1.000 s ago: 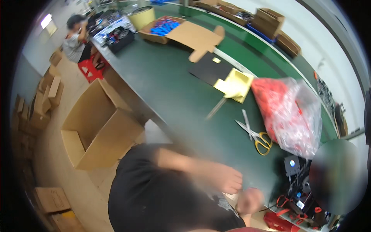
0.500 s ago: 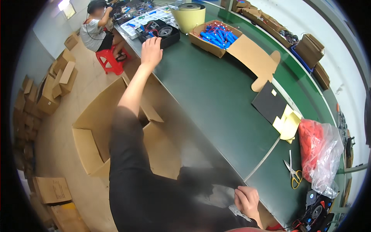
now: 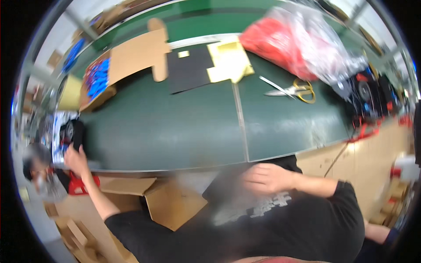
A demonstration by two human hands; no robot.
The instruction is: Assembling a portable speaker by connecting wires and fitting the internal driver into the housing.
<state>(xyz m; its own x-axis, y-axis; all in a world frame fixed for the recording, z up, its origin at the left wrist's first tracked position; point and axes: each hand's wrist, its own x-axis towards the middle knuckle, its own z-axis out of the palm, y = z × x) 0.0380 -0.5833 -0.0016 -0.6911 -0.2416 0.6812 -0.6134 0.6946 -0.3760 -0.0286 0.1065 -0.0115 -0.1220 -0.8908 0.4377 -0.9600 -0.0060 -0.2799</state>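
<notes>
While the left hand (image 3: 76, 161) appears to touch the black box (image 3: 78, 133) at the nine o'clock end of the tabletop (image 3: 162, 136), blur leaves its grip unconfirmed. The right hand (image 3: 268, 178), at four o'clock, is loosely curled, palm hidden. One-handed pulling could tip the box off the edge.

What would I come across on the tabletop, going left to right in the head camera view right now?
Black open box by the left hand, blue parts in a cardboard box, black sheet, yellow sheets, scissors, cluster of black parts.
</notes>
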